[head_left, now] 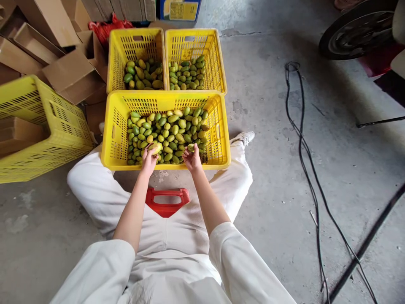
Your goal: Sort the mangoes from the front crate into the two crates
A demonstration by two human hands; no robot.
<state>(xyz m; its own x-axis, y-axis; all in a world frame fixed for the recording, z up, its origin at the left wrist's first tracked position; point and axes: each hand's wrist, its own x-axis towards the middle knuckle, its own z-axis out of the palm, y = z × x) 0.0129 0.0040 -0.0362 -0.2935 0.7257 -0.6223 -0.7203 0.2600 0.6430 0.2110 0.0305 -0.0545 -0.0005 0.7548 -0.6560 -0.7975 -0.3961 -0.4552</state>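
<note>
A yellow plastic crate (166, 166) stands in front of me, holding many small oval fruits (171, 131) that run from green to yellow, mango-like in shape. Over its near side, my left hand (148, 159) is closed around a larger yellow-green fruit (155, 147). To the right, my right hand (192, 158) pinches a smaller green fruit (190, 147) between thumb and fingers. Both hands are above the fruit in the crate, with the palms partly hidden.
Behind stand two more yellow crates, the left one (164, 59) and the right one (223, 63), both with similar fruit. A tilted yellow crate (66, 126) and cardboard boxes (68, 71) lie left. A red stool (167, 210) is beneath me. Black cables (303, 143) and a wheel (351, 33) are right.
</note>
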